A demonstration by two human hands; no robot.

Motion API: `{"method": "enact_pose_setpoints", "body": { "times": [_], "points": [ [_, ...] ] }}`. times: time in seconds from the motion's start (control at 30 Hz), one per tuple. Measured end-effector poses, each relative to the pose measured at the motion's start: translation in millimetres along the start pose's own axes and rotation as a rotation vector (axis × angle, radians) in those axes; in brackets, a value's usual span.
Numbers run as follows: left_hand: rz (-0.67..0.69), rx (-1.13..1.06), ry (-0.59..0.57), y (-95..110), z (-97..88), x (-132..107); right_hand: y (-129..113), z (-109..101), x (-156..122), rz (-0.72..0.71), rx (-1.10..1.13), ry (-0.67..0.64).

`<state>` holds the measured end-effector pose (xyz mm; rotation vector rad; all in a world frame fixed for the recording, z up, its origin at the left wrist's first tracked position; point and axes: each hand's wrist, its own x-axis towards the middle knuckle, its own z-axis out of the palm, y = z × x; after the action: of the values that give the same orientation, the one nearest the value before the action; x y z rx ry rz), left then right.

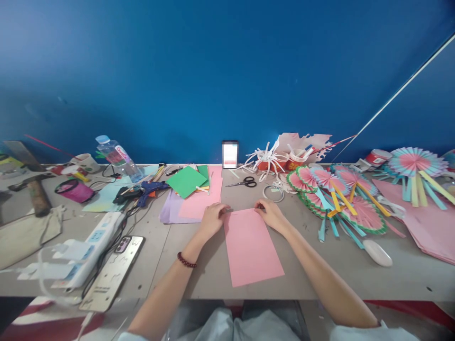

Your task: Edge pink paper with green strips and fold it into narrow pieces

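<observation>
A pink sheet of paper point(250, 251) lies on the table in front of me, slightly turned. My left hand point(213, 219) is closed at its far left corner, thumb and fingers pinching the edge. At the far right corner, my right hand point(270, 213) grips the same edge with bent fingers. A narrow strip along that far edge looks creased or folded, partly covered by my fingertips. Just beyond my hands are black-handled scissors point(245, 182) and a roll of clear tape point(273, 192).
Left: stacked coloured paper point(186, 181), a blue glue gun point(151, 189), a power strip point(95, 246), a phone point(113, 277), a bottle point(121, 158) and a hammer point(38, 196). Right: pleated paper fans point(362, 213), a white mouse point(377, 252) and pink sheets point(430, 232). A blue wall point(227, 80) stands behind.
</observation>
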<state>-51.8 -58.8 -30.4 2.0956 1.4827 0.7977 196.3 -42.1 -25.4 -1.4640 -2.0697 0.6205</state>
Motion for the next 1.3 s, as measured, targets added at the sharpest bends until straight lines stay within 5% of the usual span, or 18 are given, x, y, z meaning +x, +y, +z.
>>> {"method": "enact_pose_setpoints", "body": {
  "times": [0.33, 0.57, 0.97, 1.17, 1.3],
  "points": [
    [0.025, -0.103, -0.028, 0, -7.2, 5, -9, -13, 0, 0.065, 0.303, 0.003],
    [-0.144, -0.340, -0.077, 6, -13.8, 2, -1, -10, 3, 0.167, 0.492, 0.030],
    [-0.355, -0.696, 0.134, 8, -10.2, 3, -7, -9, 2, 0.271, 0.628, 0.074],
    [-0.557, -0.916, 0.068, 14, -15.9, 2, -7, -6, 2, 0.265, 0.631, 0.106],
    [-0.572, -0.920, 0.041, 14, -16.2, 1, -7, -8, 3, 0.243, 0.632, 0.117]
  ]
}}
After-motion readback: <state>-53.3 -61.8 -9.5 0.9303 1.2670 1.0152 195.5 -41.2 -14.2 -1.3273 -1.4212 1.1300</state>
